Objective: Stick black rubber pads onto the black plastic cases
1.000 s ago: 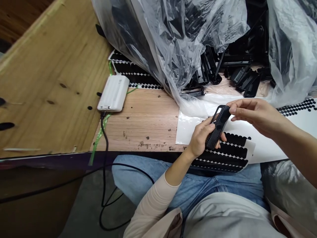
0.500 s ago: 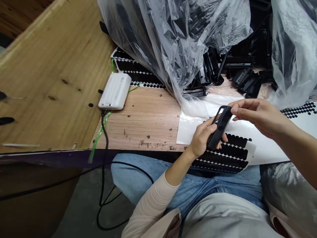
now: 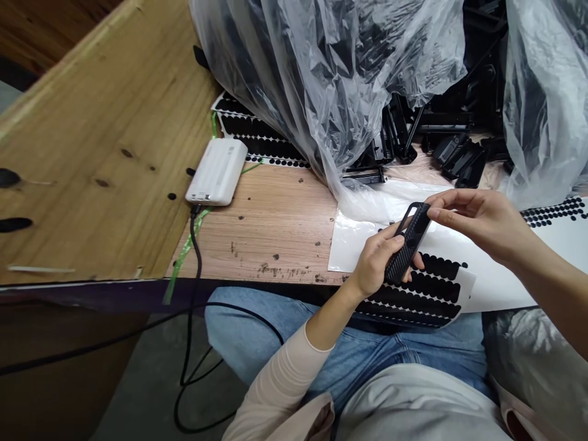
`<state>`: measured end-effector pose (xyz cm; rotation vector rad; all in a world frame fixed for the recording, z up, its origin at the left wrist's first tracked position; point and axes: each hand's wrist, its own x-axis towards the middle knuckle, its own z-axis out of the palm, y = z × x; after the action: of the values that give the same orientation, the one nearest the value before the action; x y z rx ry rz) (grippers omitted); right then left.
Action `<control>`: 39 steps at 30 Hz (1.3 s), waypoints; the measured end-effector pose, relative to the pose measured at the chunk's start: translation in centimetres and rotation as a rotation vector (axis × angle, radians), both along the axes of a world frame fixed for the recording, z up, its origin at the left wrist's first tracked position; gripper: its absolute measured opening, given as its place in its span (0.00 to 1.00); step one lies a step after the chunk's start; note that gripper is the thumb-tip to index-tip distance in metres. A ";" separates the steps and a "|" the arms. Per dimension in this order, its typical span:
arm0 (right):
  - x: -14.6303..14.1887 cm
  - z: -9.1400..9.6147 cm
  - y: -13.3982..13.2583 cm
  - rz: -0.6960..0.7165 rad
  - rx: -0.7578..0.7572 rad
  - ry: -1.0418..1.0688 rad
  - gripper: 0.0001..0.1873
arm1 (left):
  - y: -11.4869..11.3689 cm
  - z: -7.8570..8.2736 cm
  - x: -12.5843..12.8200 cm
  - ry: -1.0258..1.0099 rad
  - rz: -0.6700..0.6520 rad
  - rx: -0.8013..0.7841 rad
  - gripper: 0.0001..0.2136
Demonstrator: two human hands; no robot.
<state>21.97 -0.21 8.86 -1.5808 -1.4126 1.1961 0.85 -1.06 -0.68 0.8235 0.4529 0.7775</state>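
My left hand point(image 3: 377, 260) is closed around the lower half of a long black plastic part point(image 3: 406, 248) with a carbon-fibre pattern and an open slot along its upper left side. Dark round spots, which look like pads, show on its face. My right hand point(image 3: 473, 215) has its thumb and index finger closed at the upper end of the part; whether a small pad sits between them I cannot make out. Beneath my hands, a sheet of black round stickers point(image 3: 427, 293) hangs over the table's front edge, on top of white backing sheets point(image 3: 493, 286).
Clear plastic bags point(image 3: 321, 92) slump across the back, beside a pile of black plastic parts point(image 3: 459, 153). A white power bank point(image 3: 217, 171) with a black cable point(image 3: 197, 245) lies at left, against a slanted wooden board point(image 3: 105, 141). More sticker sheets point(image 3: 257, 131) lie behind it.
The view has shifted slightly. Both hands keep their hold at the black plastic part; the left thumb sits slightly lower and another dark round spot shows near the part's upper end.
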 end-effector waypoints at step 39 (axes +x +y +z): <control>-0.9 -1.0 -1.6 0.114 0.454 -0.580 0.24 | -0.1 0.1 -0.2 0.076 -0.009 -0.032 0.33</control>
<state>21.10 -1.77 7.88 -1.5862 -1.9901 0.4172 0.67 -1.12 -0.58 0.8266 0.5275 0.7312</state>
